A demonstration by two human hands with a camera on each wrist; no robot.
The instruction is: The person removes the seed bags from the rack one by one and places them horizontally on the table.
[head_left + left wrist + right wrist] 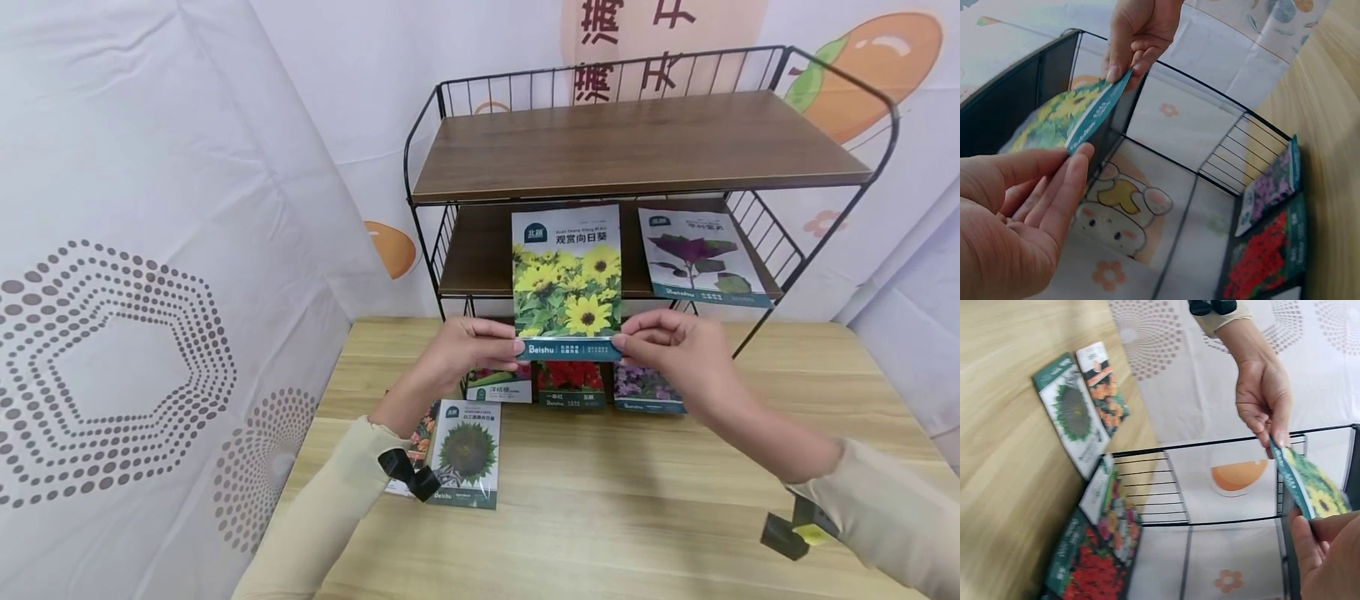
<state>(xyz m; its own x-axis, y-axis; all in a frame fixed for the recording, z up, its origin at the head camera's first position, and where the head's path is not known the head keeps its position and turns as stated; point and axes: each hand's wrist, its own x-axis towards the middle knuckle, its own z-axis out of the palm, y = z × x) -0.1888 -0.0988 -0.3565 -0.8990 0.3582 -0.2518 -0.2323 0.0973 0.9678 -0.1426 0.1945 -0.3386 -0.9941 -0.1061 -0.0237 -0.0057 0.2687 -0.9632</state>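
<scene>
A seed packet with yellow sunflowers (567, 287) is held upright in front of the rack's middle shelf. My left hand (472, 350) pinches its lower left corner between thumb and fingers. At the lower right corner, my right hand (678, 350) pinches it the same way. In the left wrist view the packet (1063, 115) spans between both hands, its teal bottom strip toward the camera. To its right, a seed packet with a purple-leaved plant (701, 254) leans on the middle shelf (476, 250).
The black wire rack has a brown top shelf (637, 146). Below stand packets with red flowers (572, 383), purple flowers (645, 387) and a pink-flowered one (498, 386). On the wooden table (600, 517) lie a dark sunflower packet (467, 454) and an orange-flowered packet (1105, 394).
</scene>
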